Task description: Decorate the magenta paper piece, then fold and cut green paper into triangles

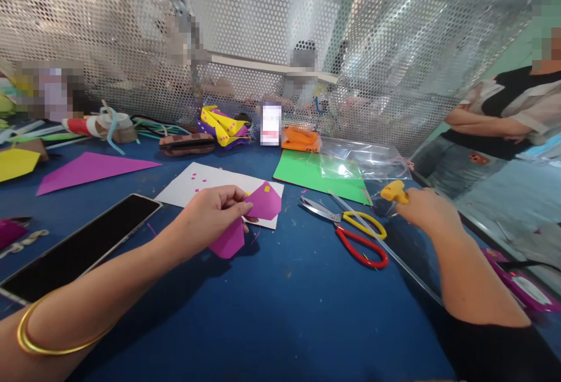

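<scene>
The left hand (210, 212) pinched a folded piece of magenta paper (252, 218) between thumb and fingers, lifted slightly above the blue tabletop (280, 312), just near of a white paper sheet (205, 186) dotted with small pink and yellow bits. The right hand (427, 209) was closed around a small yellow tool (394, 191), probably a glue stick or punch, at the right side of the table, with a clear plastic strip (394, 253) running beneath it.

Between the hands lay scissors with one red and one yellow handle loop (355, 233), blades pointing left. Farther off sat a green paper sheet (319, 174) under a clear plastic bag (368, 157). A black phone (79, 247) lay at the near left, and a magenta paper triangle (92, 169) beyond it.

To work the paper cleanly, the pinch should sit close to the fold so the flaps stay aligned, and the yellow tool should meet the paper squarely over the table rather than in mid-air.
</scene>
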{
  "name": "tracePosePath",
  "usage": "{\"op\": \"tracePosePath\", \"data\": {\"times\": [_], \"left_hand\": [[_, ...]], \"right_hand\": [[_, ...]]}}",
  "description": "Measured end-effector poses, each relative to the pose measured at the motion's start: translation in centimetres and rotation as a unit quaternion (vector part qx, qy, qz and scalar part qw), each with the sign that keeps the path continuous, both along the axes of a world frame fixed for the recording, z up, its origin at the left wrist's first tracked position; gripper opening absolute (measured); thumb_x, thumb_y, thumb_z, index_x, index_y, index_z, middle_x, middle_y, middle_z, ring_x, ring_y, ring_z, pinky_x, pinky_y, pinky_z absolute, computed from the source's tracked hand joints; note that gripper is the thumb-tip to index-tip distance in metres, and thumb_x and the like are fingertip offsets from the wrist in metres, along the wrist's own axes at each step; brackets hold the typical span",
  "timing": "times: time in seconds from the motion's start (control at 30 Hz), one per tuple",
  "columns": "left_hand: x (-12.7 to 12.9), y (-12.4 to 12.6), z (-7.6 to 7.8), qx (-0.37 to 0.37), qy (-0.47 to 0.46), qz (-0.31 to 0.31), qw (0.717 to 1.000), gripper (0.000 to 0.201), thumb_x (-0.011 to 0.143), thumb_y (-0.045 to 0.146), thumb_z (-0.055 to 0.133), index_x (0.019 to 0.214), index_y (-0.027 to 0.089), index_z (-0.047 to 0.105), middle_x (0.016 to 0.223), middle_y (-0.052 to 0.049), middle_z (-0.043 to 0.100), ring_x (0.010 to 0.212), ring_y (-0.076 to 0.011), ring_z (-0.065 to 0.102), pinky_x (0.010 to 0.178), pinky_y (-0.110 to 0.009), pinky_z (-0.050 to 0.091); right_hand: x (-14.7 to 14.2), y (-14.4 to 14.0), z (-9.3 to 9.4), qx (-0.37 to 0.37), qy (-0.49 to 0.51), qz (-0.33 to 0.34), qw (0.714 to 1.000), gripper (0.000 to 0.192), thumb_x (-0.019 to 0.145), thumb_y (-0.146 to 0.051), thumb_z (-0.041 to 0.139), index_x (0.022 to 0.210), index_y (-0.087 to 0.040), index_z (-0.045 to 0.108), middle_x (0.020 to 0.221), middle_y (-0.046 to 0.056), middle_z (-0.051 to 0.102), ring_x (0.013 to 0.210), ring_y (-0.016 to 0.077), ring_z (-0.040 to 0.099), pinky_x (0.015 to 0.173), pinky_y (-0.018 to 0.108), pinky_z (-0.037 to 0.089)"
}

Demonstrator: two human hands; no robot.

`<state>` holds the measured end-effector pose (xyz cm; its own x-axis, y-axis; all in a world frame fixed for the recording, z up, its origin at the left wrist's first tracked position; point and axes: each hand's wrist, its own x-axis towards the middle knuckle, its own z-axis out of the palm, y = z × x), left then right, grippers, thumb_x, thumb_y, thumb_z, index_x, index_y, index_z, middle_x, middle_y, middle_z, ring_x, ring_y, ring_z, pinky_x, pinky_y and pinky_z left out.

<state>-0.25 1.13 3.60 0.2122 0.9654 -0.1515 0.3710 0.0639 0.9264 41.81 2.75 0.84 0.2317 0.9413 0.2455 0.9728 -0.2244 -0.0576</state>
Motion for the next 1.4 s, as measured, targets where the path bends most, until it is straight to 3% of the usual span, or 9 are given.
{"op": "tracePosePath", "data": {"times": [0.17,0.33,0.37,0.47,0.57,0.67,0.87,1.03,1.4], "left_hand": [[0.1,-0.1,0.0,-0.023,-0.03,-0.014,0.999,0.024,0.07,0.037,0.075,0.081,0.02,0.063,0.072,-0.001,0.074,0.061,-0.0153,0.067,0.053,-0.023,0.049],[0.2,-0.6,0.4,-0.031,-0.05,-0.002,0.998,0.026,0.071,0.038,0.077,0.08,0.019,0.061,0.07,0.0,0.073,0.054,-0.0127,0.063,0.048,-0.021,0.045],[0.2,-0.7,0.6,-0.038,-0.06,-0.001,0.997,0.027,0.071,0.038,0.077,0.08,0.019,0.06,0.069,0.0,0.073,0.054,-0.0124,0.063,0.048,-0.021,0.045],[0.2,-0.9,0.8,-0.056,-0.086,-0.001,0.995,0.028,0.071,0.037,0.078,0.08,0.019,0.059,0.065,0.001,0.072,0.055,-0.0121,0.064,0.05,-0.02,0.047],[0.2,-1.0,0.8,-0.059,-0.093,0.005,0.994,0.024,0.073,0.034,0.076,0.085,0.019,0.061,0.061,0.002,0.07,0.055,-0.0124,0.064,0.05,-0.019,0.048],[0.2,-1.2,0.6,-0.052,-0.084,0.0,0.995,0.021,0.076,0.033,0.073,0.089,0.019,0.065,0.06,0.001,0.07,0.057,-0.0132,0.065,0.049,-0.019,0.047],[0.6,-2.1,0.3,-0.026,-0.085,-0.019,0.996,0.017,0.078,0.034,0.072,0.084,0.019,0.066,0.06,0.002,0.069,0.056,-0.0131,0.067,0.049,-0.018,0.046],[1.0,-2.7,0.5,0.012,-0.033,-0.006,0.999,0.019,0.079,0.037,0.07,0.084,0.019,0.068,0.059,0.001,0.069,0.056,-0.0134,0.067,0.049,-0.017,0.045],[1.1,-2.9,0.5,0.013,-0.016,-0.008,1.0,0.019,0.08,0.039,0.07,0.083,0.021,0.069,0.058,0.001,0.069,0.055,-0.0145,0.066,0.046,-0.017,0.044]], "right_hand": [[-0.9,-0.5,0.7,0.072,-0.035,-0.058,0.995,0.016,0.073,-0.029,0.064,0.077,-0.018,0.053,0.087,0.017,0.057,0.072,0.0297,0.062,0.057,0.037,0.038],[-4.0,-2.1,3.5,0.19,-0.047,-0.059,0.979,0.022,0.083,-0.037,0.057,0.091,-0.017,0.056,0.093,0.018,0.058,0.075,0.0282,0.062,0.055,0.036,0.036],[-5.0,-2.6,3.8,0.227,-0.045,-0.05,0.971,0.019,0.081,-0.035,0.059,0.09,-0.018,0.057,0.091,0.017,0.059,0.079,0.0289,0.063,0.056,0.036,0.037],[-8.5,-4.4,3.9,0.34,0.078,0.08,0.934,0.016,0.082,-0.03,0.063,0.094,-0.02,0.062,0.082,0.009,0.064,0.075,0.0239,0.065,0.066,0.036,0.046],[-11.7,-5.9,2.8,0.31,0.21,0.219,0.901,0.02,0.087,-0.032,0.062,0.104,-0.021,0.065,0.088,0.005,0.068,0.074,0.0202,0.066,0.074,0.037,0.051],[-14.0,-7.1,1.9,0.296,0.241,0.288,0.878,0.018,0.088,-0.025,0.063,0.105,-0.022,0.064,0.096,0.004,0.068,0.078,0.0191,0.067,0.076,0.035,0.053],[-16.6,-9.2,1.3,0.177,0.239,0.428,0.853,0.015,0.089,-0.022,0.06,0.103,-0.021,0.059,0.097,0.006,0.065,0.09,0.0197,0.067,0.072,0.029,0.057],[-17.7,-9.7,0.4,0.148,0.247,0.451,0.845,0.015,0.089,-0.024,0.059,0.104,-0.022,0.054,0.094,0.005,0.065,0.082,0.0174,0.068,0.062,0.025,0.057],[-17.3,-9.7,-0.5,0.137,0.224,0.447,0.855,0.01,0.091,-0.025,0.056,0.101,-0.022,0.053,0.091,0.005,0.065,0.083,0.0204,0.068,0.06,0.029,0.057]]}}
